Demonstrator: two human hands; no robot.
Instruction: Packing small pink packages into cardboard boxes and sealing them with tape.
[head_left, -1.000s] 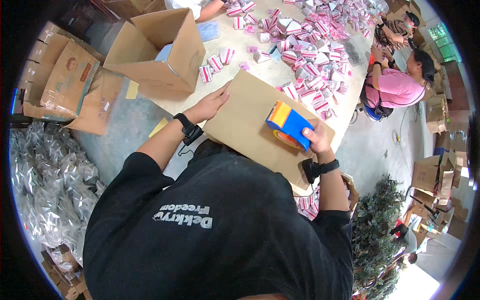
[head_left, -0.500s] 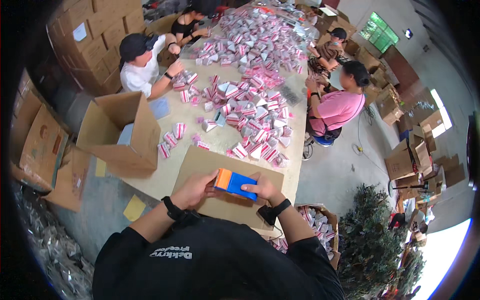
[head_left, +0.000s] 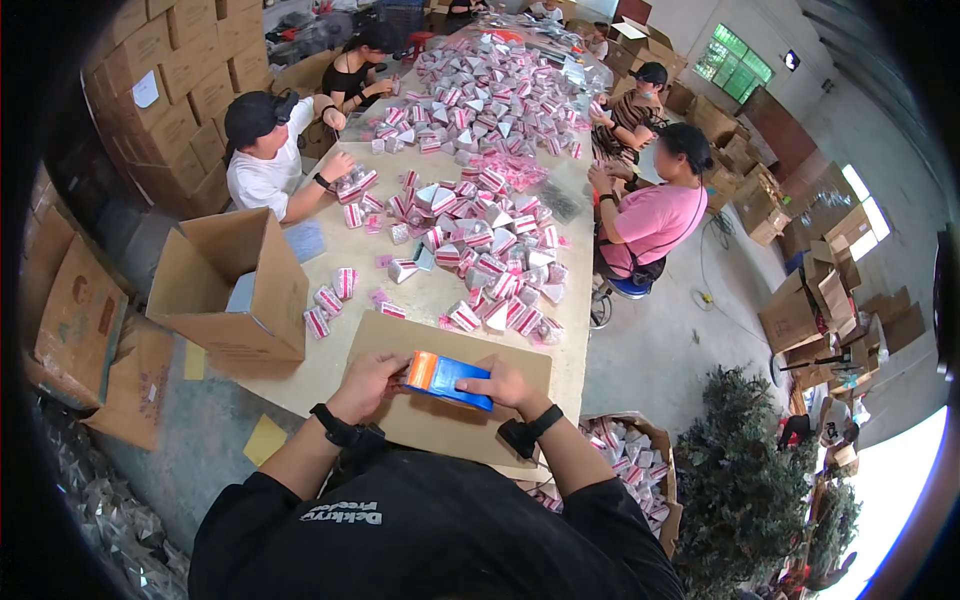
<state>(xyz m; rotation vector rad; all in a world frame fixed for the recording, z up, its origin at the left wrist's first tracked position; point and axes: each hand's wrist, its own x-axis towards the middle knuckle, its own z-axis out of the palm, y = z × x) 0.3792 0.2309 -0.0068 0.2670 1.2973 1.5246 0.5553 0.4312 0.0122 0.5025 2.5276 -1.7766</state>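
Observation:
A blue box-shaped object with an orange end (head_left: pixel 449 381) is held low over a flat brown cardboard piece (head_left: pixel 390 336) at the table's near end. My right hand (head_left: pixel 505 385) is closed round its blue end, with the thumb lying across the top. At the orange end, the fingers of my left hand (head_left: pixel 371 385) are bent in and grip the edge. The underside of the object and some of my fingertips are hidden. Beyond the cardboard lie many small wedge-shaped packets (head_left: pixel 505 300) in clear wrap with pink-and-white stripes.
An open carton (head_left: pixel 240 290) stands at the table's left corner. By my right elbow, another carton (head_left: pixel 663 500) holds more packets. Co-workers sit along both sides of the table (head_left: pixel 335 375). Stacked cartons (head_left: pixel 170 110) rise at far left; dark green artificial foliage (head_left: pixel 740 480) stands at right.
The whole view has shifted a little, so the table sits further left in it. Both hands keep their hold on the blue-and-orange object, which stays over the cardboard.

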